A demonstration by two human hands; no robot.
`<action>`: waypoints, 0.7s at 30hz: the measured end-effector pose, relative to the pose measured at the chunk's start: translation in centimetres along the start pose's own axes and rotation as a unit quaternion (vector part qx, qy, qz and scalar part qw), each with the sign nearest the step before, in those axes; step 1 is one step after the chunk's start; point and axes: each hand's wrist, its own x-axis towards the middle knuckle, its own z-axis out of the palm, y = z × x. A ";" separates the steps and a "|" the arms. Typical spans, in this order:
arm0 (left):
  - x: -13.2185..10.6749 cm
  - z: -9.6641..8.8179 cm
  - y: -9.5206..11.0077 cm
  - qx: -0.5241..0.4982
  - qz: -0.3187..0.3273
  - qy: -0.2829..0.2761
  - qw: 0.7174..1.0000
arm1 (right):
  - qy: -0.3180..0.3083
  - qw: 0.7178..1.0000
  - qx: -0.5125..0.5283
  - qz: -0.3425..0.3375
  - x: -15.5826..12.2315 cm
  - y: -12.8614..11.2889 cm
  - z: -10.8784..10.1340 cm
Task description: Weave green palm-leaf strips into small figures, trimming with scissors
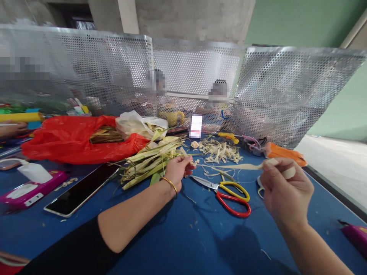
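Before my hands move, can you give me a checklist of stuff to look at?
1. Right hand holding the pale strip: ok, pinched between thumb and fingers.
2. Left hand gripping the strip's other end: cannot tell, too small to see.
3. Scissors out of both hands: ok, lying on the blue table.
4. Scissor tip well clear of both hands: not ok, it's close to the left hand.
5. Leaf pile near the left hand: ok, right beside it.

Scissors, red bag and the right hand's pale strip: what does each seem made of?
Scissors: shiny grey metal blades; smooth red and yellow handles, probably plastic. Red bag: thin plastic, by its glossy creases. Pale strip: perhaps dried leaf, thin and matte.
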 end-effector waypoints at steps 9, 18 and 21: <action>2.7 -1.6 2.8 -0.058 0.072 0.101 0.991 | 0.121 0.990 0.064 0.032 4.1 -1.0 -2.5; 4.7 -3.4 4.7 -0.081 0.115 0.180 0.974 | 0.316 0.945 0.076 0.041 6.9 -2.5 -4.8; 5.2 -3.8 5.1 -0.082 0.131 0.200 0.967 | 0.312 0.947 0.070 0.040 7.1 -2.9 -5.3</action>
